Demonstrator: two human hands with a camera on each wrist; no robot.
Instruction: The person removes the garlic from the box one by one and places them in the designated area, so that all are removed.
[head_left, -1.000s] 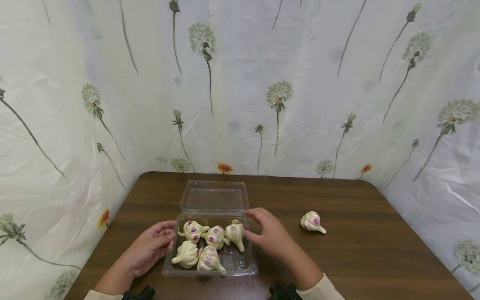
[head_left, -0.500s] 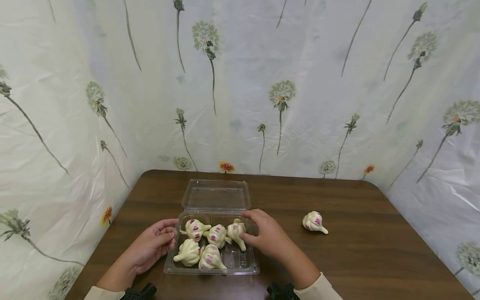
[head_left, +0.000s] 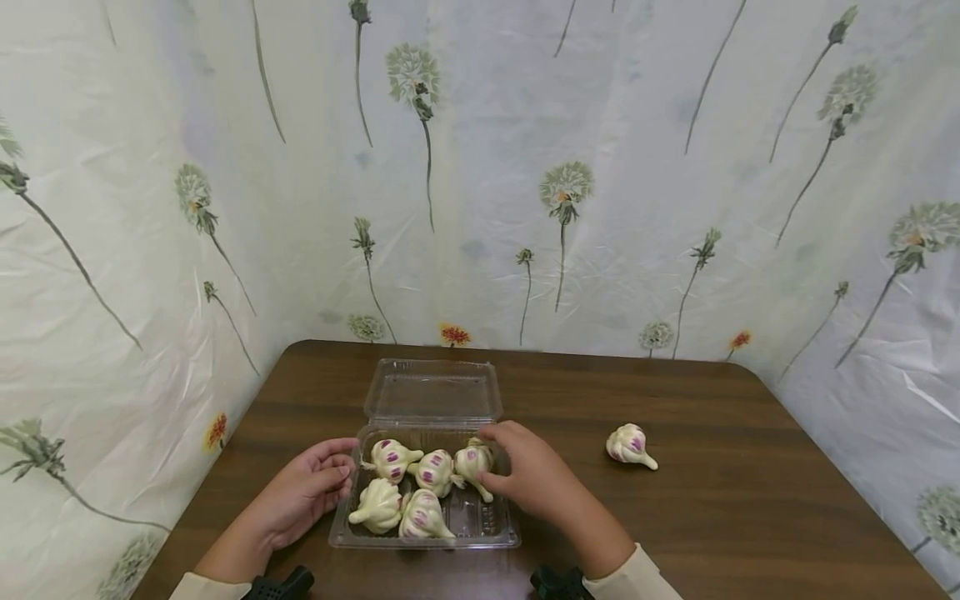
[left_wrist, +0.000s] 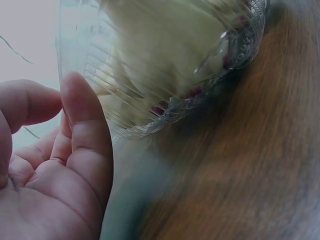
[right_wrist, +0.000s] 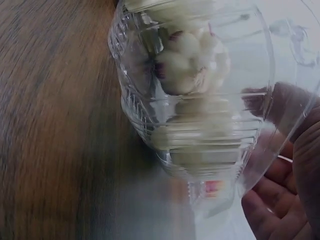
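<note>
A clear plastic clamshell box [head_left: 426,543] sits with its lid [head_left: 435,392] open toward the back. Several garlic bulbs [head_left: 378,505] lie inside it. At its left side, my left hand [head_left: 303,492] pinches the rim [left_wrist: 61,60]; one fingertip shows on each side of it in the left wrist view. My right hand [head_left: 536,471] reaches over the right wall, with thumb and index finger around the right-hand garlic bulb [head_left: 472,463]. The right wrist view shows the thumb through the plastic; their exact contact is partly hidden. Another garlic bulb [head_left: 630,446] lies outside the box.
The dark wooden table [head_left: 720,500] extends right of the box. Behind it hangs a pale curtain [head_left: 480,167] printed with dandelions, which also borders both sides. Inside the box, a bare patch [head_left: 471,518] shows at the front right corner.
My right hand has moved slightly left and farther over the right-hand garlic bulb. My left hand stays at the box's left side. The whole view has shifted slightly.
</note>
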